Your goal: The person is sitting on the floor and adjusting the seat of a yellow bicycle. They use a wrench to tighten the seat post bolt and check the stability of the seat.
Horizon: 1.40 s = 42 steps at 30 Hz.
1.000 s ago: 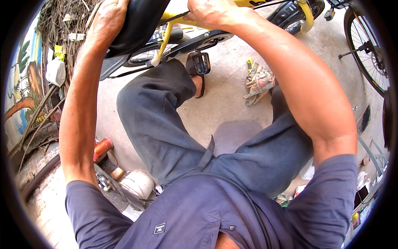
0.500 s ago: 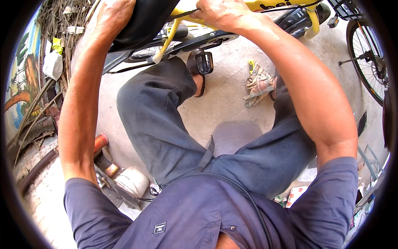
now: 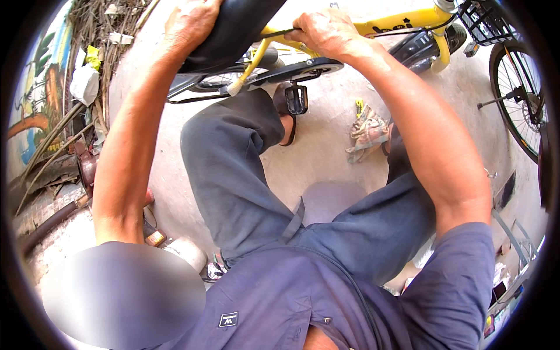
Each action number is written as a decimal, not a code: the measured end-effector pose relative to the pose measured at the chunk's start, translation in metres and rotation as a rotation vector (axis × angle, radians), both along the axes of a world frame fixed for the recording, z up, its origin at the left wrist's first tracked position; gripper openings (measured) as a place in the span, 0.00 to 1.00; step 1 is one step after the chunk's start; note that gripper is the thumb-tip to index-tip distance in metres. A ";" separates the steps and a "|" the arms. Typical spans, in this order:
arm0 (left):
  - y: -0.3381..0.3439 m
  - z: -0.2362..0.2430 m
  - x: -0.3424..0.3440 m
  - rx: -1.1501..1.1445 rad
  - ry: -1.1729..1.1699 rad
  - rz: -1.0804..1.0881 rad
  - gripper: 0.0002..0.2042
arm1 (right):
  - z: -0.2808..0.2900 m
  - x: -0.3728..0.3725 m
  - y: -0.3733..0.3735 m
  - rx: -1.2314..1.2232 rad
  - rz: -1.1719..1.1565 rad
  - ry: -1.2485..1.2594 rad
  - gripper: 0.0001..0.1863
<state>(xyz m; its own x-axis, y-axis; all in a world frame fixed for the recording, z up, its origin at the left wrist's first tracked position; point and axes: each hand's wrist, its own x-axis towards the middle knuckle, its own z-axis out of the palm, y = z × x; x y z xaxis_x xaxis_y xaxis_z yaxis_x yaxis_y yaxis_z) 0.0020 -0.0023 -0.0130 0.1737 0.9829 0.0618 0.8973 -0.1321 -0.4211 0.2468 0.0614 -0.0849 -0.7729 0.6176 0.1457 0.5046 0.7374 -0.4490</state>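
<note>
My left hand [image 3: 191, 26] grips the side of a large black padded piece, apparently a saddle [image 3: 236, 32], at the top of the view. To its right, my right hand [image 3: 321, 32] has curled fingers on the yellow bicycle frame [image 3: 396, 20], beside a thin black cable; its fingertips are partly hidden. Below the frame are a black pedal [image 3: 297, 100] and a yellow curved tube [image 3: 252, 67]. My bent legs are spread beneath, one sandalled foot near the pedal.
A crumpled rag [image 3: 364, 137] and small yellow tool [image 3: 359, 108] lie on the concrete floor [image 3: 321, 160]. Another bicycle wheel [image 3: 516, 102] stands at right. Dry sticks [image 3: 93, 35], a white bag [image 3: 84, 87], a painted wall and scattered items line the left.
Both my hands and the yellow bicycle now appear farther right and slightly lower in view. More of the frame's front and the black basket shows at top right.
</note>
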 end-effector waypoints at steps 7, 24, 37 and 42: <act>0.003 -0.008 -0.014 0.051 0.029 -0.037 0.15 | 0.013 0.012 0.002 -0.017 0.023 -0.044 0.17; 0.006 -0.003 0.002 0.021 -0.259 0.078 0.13 | 0.045 -0.002 -0.027 -0.382 0.061 -0.142 0.14; 0.004 -0.001 0.015 0.547 -0.455 -0.203 0.12 | 0.032 -0.039 -0.031 -0.583 -0.061 -0.070 0.12; -0.087 0.030 0.000 0.637 -0.918 0.150 0.11 | 0.036 -0.040 -0.031 -0.738 -0.217 -0.004 0.12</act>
<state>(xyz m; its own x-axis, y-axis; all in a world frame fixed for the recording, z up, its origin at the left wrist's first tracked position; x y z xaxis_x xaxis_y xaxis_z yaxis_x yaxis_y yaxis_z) 0.0019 -0.0889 0.0172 -0.3127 0.7335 0.6035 0.8909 0.0061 0.4542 0.2065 0.0306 -0.0487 -0.6233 0.6915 -0.3650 0.6061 0.1323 -0.7843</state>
